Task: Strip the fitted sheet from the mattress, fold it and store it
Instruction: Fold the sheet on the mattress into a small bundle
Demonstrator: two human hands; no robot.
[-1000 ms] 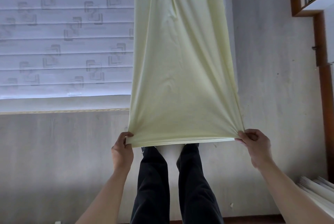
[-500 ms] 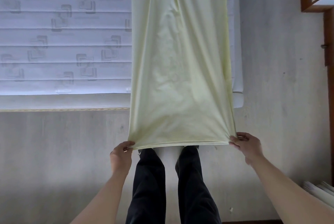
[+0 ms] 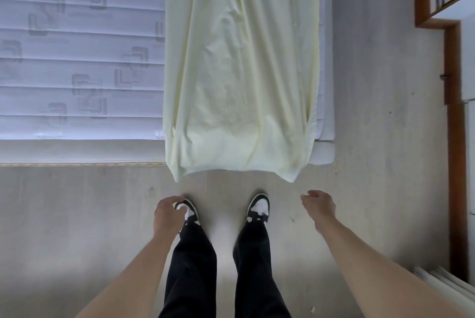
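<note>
Sheet (image 3: 241, 73) draped over mattress (image 3: 77, 48) edge (folded lengthwise), both hands loose, empty.

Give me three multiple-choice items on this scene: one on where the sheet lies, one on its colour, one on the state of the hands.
1. Where does the sheet lie?
A. Piled on the floor
B. Along the mattress, near end hanging over the edge
C. Inside a cupboard

2. What colour is the sheet?
A. Pale yellow
B. Dark blue
C. Red

3. What do the left hand and right hand hold?
A. A sheet corner each
B. A pillow
C. Nothing

Key: 1 B, its end droops past the mattress edge; 2 A, pale yellow cloth; 3 C, both hands hang clear below the sheet.
</note>
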